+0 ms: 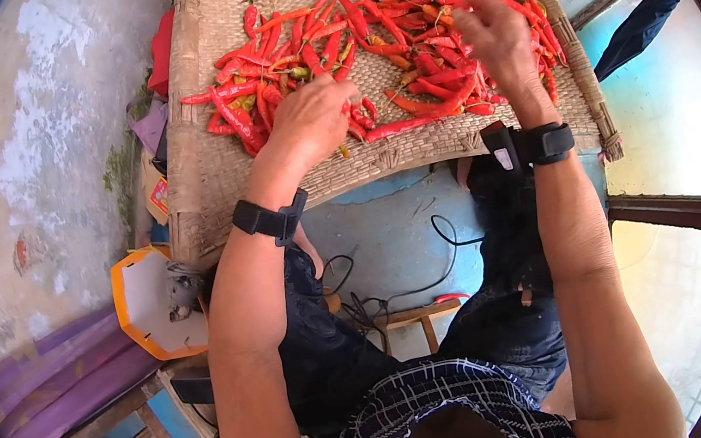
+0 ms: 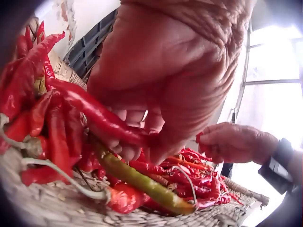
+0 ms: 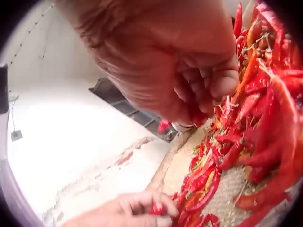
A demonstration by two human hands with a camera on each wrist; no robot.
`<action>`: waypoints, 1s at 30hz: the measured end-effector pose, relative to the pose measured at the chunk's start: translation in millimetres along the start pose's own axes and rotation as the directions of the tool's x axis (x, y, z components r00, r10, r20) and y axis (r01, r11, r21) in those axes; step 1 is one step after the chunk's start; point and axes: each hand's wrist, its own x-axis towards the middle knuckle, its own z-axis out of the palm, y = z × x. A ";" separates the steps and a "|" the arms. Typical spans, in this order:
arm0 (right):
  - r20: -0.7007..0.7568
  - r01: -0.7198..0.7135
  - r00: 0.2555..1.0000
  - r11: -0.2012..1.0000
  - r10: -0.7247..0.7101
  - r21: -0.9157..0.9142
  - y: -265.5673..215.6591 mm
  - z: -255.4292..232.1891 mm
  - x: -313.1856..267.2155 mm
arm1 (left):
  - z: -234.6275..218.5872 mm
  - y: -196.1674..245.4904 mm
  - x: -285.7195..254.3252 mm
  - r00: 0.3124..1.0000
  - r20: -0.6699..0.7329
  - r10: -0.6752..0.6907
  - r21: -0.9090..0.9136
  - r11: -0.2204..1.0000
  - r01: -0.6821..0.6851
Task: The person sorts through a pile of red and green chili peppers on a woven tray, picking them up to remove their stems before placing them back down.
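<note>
Head view: left hand (image 1: 310, 123) low over the left pile (image 1: 244, 120); right hand (image 1: 495, 39) above the right pile (image 1: 436, 63); tray (image 1: 193, 186) under both.
Left hand state: fingers curled in, thumb and fingertips pinching a red chilli (image 2: 94, 111) by one end.
Right hand state: fingers curled in, red chilli piece (image 2: 199, 137) showing at the fingertips; most of it hidden, so its length and which end is gripped cannot be told.
Chillies: heaped beyond and beside each hand; a bare strip (image 1: 381, 82) of weave between the hands; one red chilli (image 1: 400, 128) nearer the body than either hand, beside the rim.
Green chilli (image 2: 142, 182): just below the left fingers, among red ones.
Step, judged: lifting chillies singly out of the loose heap.
Grip: thumb and fingertips near the stem end look best; squeezing the body could split soft or wrinkled skin.
Stems: long and curved below the left hand, e.g. pale stem (image 2: 61, 172); likely to hook neighbours, so lift slowly and ease each free.
Left lift: raise straight up before moving sideways, keeping clear of the green one.
Right lift: denser heap below that hand; take from the top layer, not underneath.
Risk: a sweeping wrist could push chillies over the near rim or mix the piles across the strip.
</note>
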 end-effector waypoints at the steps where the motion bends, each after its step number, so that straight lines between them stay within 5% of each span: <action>1: -0.215 -0.129 0.968 0.992 0.125 -0.001 -1.9 -4.4 2.4 | 2.6 -3.0 -3.8 0.994 0.028 0.105 0.033 0.994 -0.105; 2: -0.216 -0.128 0.969 0.992 0.124 -0.002 -2.6 -4.7 1.2 | 5.3 -5.4 -6.5 0.977 0.059 0.207 0.063 0.975 -0.211; 4: -0.165 -0.025 0.986 0.973 -0.014 -0.229 -1.8 -3.7 -3.6 | 5.6 0.7 -10.0 0.979 0.091 0.184 0.110 0.975 -0.193; 5: -0.047 0.200 0.974 0.939 -0.221 -0.281 11.3 2.9 -8.5 | 5.7 3.3 -10.5 0.980 0.124 0.156 0.158 0.972 -0.175; 6: 0.192 0.162 0.975 0.949 -0.111 -0.272 -4.0 2.5 -18.3 | 6.0 5.4 -10.0 0.980 0.126 0.156 0.158 0.972 -0.175; 8: 0.497 0.300 0.861 0.899 -0.110 -0.320 -10.0 13.1 -35.1 | 9.1 9.2 -10.3 0.984 0.109 0.139 0.246 0.956 -0.162; 11: 0.627 0.359 0.774 0.753 0.090 -0.551 -18.4 29.5 -42.5 | 13.2 10.4 -6.3 0.989 0.107 0.106 0.280 0.951 -0.132; 18: 0.668 0.381 0.740 0.773 0.073 -0.506 -22.4 28.0 -37.8 | 6.1 7.7 -4.1 0.998 0.039 0.047 0.187 0.981 -0.054; 20: 0.743 0.386 0.669 0.844 0.022 -0.372 -11.0 21.9 -35.7 | 4.9 2.8 -2.3 0.987 -0.129 0.099 -0.017 0.995 -0.102; 25: 0.726 0.383 0.684 0.814 0.067 -0.437 -20.5 23.9 -38.0 | 1.5 4.5 5.5 0.972 -0.225 0.062 -0.127 0.987 -0.093; 27: 0.718 0.371 0.689 0.803 0.099 -0.466 -24.3 27.7 -36.5 | -6.2 15.6 5.2 0.982 -0.122 -0.143 -0.199 0.973 0.117; 30: 0.664 0.349 0.740 0.784 0.105 -0.513 -22.8 28.7 -32.8 | -2.6 13.4 7.6 0.960 -0.209 -0.185 -0.359 0.928 0.101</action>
